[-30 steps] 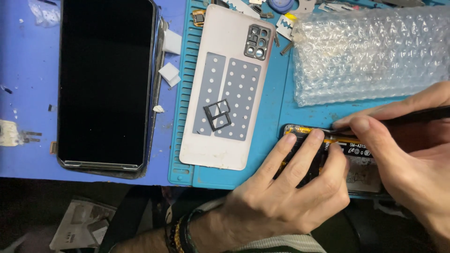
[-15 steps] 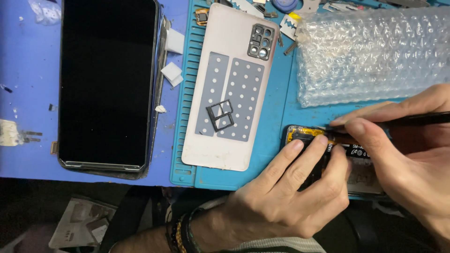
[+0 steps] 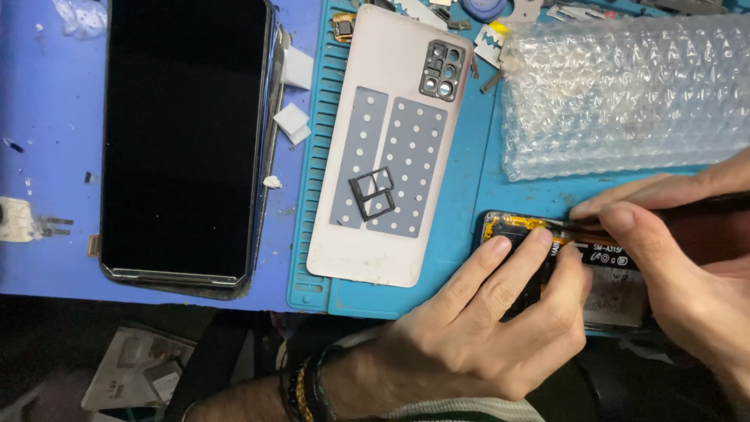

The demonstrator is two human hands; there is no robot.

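My left hand (image 3: 484,320) presses down on an opened phone body (image 3: 609,281) lying at the front right of the teal work mat (image 3: 461,227), fingers spread over its left end by the yellow-orange flex parts (image 3: 508,227). My right hand (image 3: 680,266) grips a thin dark tool (image 3: 687,209) like a pen, its tip resting on the phone's top edge. The phone's right part is hidden under my right hand.
A pale pink phone back cover (image 3: 391,148) lies inside-up on the mat, with a small black tray frame (image 3: 373,193) on it. A black phone screen (image 3: 183,137) lies on the blue surface at left. A bubble wrap sheet (image 3: 625,94) sits at the back right. Small parts are scattered along the far edge.
Both hands and the phone body stay almost in place; the view has shifted slightly, and my left fingers have moved a little over the phone's left end.
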